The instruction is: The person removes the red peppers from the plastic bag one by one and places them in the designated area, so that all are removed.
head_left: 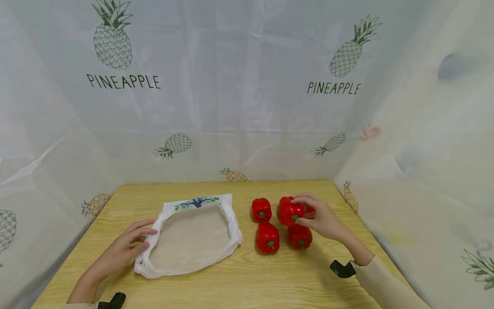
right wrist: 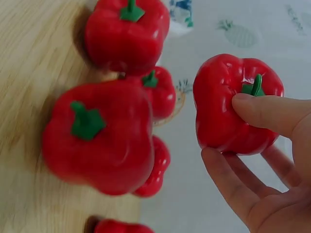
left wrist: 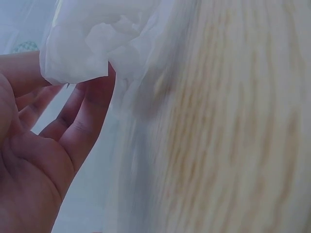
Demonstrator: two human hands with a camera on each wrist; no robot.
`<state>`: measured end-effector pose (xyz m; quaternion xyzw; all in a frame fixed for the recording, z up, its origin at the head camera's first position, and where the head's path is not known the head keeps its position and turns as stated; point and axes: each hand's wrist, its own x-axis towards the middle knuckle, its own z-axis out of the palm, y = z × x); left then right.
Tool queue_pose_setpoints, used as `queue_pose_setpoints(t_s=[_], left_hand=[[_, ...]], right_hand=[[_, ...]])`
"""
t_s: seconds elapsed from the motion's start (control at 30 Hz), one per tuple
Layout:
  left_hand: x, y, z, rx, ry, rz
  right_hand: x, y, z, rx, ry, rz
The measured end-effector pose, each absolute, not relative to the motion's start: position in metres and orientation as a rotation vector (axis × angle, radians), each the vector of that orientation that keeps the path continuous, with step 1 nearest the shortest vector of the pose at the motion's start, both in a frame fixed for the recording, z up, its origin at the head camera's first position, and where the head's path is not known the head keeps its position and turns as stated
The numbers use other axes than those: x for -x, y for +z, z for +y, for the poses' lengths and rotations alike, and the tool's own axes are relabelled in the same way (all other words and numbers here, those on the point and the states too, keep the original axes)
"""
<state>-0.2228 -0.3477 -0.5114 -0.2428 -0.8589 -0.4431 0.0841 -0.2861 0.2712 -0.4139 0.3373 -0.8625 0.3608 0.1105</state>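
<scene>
My right hand [head_left: 322, 218] grips a glossy red bell pepper [head_left: 288, 210], its green stem close to the thumb. In the right wrist view, that bell pepper [right wrist: 218, 107] sits between thumb and fingertips, with the backdrop behind it. On the table near it are other red peppers: one [head_left: 261, 208] at the back, one [head_left: 267, 236] in front of that, one [head_left: 299, 238] below the held one, and another partly hidden by my hand. My left hand [head_left: 122, 248] holds the left rim of a white plastic bag [head_left: 236, 235]; the bag [left wrist: 92, 43] covers some of its fingertips.
The plastic bag's mouth spreads wide toward the head camera, with a blue-and-green tree print at its far edge. A wood-grain table [head_left: 239, 292] lies beneath everything. A translucent pineapple-print sheet [head_left: 239, 86] surrounds its back and sides. Dark wrist devices [head_left: 342, 269] sit at both sleeves.
</scene>
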Motion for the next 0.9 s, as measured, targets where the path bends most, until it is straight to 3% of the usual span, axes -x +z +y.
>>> queue_pose_setpoints(t_s=[0.9], left_hand=[[0.225,-0.514,-0.348,0.749,-1.309,-2.556]], right_hand=[[0.292,-0.430,0.337,-1.012,1.122,-2.548]])
